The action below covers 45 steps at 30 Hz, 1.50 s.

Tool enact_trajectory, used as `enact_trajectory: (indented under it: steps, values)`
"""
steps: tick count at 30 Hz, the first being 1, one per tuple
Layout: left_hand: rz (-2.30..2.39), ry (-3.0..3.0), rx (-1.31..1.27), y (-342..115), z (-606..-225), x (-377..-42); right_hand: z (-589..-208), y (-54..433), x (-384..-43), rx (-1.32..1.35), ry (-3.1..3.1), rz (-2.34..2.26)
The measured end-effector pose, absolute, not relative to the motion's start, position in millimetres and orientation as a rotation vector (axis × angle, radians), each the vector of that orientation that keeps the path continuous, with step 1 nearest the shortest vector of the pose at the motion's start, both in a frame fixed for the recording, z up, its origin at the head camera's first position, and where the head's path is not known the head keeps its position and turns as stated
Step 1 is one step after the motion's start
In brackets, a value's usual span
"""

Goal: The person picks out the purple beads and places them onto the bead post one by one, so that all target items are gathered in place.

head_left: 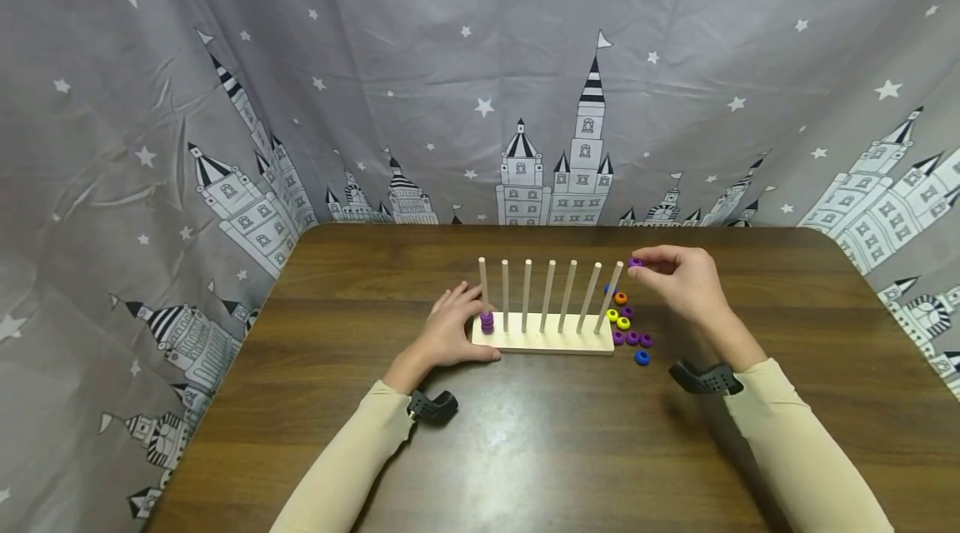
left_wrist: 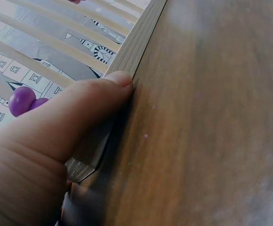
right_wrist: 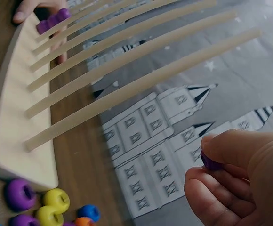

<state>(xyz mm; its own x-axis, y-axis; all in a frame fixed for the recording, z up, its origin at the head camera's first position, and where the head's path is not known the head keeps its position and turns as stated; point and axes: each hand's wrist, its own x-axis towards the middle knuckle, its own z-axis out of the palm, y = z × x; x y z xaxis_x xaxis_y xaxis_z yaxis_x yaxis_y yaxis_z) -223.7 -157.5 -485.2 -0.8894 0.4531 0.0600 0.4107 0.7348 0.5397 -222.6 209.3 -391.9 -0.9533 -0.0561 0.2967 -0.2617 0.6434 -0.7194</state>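
Note:
A wooden peg board (head_left: 551, 341) with several upright pegs stands on the table. Purple beads (head_left: 487, 323) are stacked low on its leftmost peg. My left hand (head_left: 447, 333) holds that end of the base, thumb along the front edge and fingers behind. To the right, my right hand (head_left: 688, 285) pinches a purple bead (right_wrist: 211, 163) between thumb and fingers, raised near the top of the rightmost peg (head_left: 609, 296) and apart from it. The other pegs carry no beads.
Loose beads lie beside the board's right end: purple ones (head_left: 632, 339), yellow ones (head_left: 624, 323), an orange one (head_left: 620, 298) and blue ones (head_left: 642, 358). The brown wooden table (head_left: 510, 450) reaches back to a grey curtain (head_left: 420, 83) printed with castles and stars.

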Motion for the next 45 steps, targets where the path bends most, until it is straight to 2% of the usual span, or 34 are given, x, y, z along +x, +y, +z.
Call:
enact_trajectory:
  steps: [13, 28, 36, 45]
  values:
    - [0.850, 2.861, 0.717, -157.5, -486.9, -224.2, -346.2, 186.4, -240.9, 0.370, -2.629, 1.250]
    - [0.859, 2.858, 0.711, -157.6, -486.1, -224.8, -306.3, 142.5, -245.4, 0.542, -2.672, 1.415]
    - [0.861, 2.858, 0.710, -157.0, -487.1, -224.8, -297.6, 112.3, -244.8, 0.643, -2.716, 1.402]
    - [0.865, 2.865, 0.708, -157.3, -488.2, -225.8, -299.7, 85.0, -243.3, 0.743, -2.687, 1.585]
